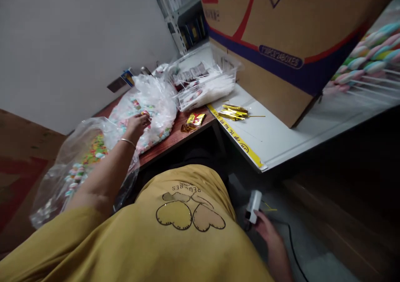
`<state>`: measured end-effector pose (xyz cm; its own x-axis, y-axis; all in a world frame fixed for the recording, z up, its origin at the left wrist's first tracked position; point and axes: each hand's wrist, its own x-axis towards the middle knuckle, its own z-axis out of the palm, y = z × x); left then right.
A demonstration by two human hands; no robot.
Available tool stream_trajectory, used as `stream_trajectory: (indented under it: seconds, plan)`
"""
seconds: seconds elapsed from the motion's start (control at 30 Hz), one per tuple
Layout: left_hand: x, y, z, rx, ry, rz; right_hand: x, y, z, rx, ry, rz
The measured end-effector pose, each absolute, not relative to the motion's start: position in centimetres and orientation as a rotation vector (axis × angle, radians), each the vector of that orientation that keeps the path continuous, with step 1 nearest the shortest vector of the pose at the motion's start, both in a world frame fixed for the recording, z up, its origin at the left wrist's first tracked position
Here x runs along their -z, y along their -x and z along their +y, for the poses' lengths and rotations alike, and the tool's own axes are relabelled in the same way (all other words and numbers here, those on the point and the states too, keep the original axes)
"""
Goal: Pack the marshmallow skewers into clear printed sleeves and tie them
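Observation:
My left hand (137, 125), with a bangle at its wrist, is over a clear plastic bag (159, 92) of pastel twisted marshmallows (153, 137). Its fingers are bent together by a small pinkish-red bit; what they grip is too small to make out. Low on the right, beside the yellow shirt, my right hand (265, 227) is closed round a small white box-shaped device (254, 205) with a dark end. A black cord (292, 240) hangs near that hand. Gold twist ties (234, 112) lie on the white table, and a red-and-gold packet (195, 119) rests on the brown table.
A large cardboard box (250, 44) stands on the white table (271, 148). Behind the brown table (156, 154) edge sits a clear tray (203, 96) of white sticks and wrappers. Another candy bag (56, 182) is at left; marshmallow sticks (371, 61) lie at far right.

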<state>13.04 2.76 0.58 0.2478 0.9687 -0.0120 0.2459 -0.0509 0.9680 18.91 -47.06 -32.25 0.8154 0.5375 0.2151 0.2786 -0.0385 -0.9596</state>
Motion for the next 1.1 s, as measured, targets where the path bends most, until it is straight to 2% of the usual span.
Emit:
stream_trajectory:
  seconds: [0.13, 0.23, 0.37, 0.43, 0.57, 0.63, 0.8, 0.9, 1.1]
  plan:
    - [-1.8, -13.1, 5.5, -0.756, -1.702, 1.347, 31.9, -20.8, -47.2, -0.810, 1.491, -0.587]
    - [-2.0, -12.3, 6.3, -0.692, -1.831, 1.427, 29.2, -22.0, -47.4, -1.168, 1.365, -0.516]
    - [-0.6, -10.8, 4.1, -0.921, -2.395, 1.291, 23.5, -22.4, -46.5, -1.547, 1.258, -0.497]
    - [0.9, -10.4, 1.3, -0.761, -2.516, 0.934, 20.7, -21.9, -45.4, -1.574, 1.334, -0.560]
    - [4.1, -11.4, -5.5, -0.010, -2.426, 0.104, 16.4, -20.9, -42.1, -1.525, 1.537, -0.653]
    - [5.3, -12.5, -8.2, 0.320, -2.456, -0.069, 14.9, -20.5, -40.3, -1.461, 1.656, -0.686]
    - [7.3, -15.1, -11.0, 0.867, -2.678, -0.163, 11.4, -19.8, -36.8, -1.287, 1.960, -0.753]
    - [7.9, -15.5, -10.8, 0.903, -2.647, -0.226, 9.4, -18.6, -35.6, -1.173, 2.111, -0.759]
    - [7.1, -15.2, -11.1, 0.648, -2.636, -0.327, 8.6, -16.5, -32.2, -0.958, 2.350, -0.607]
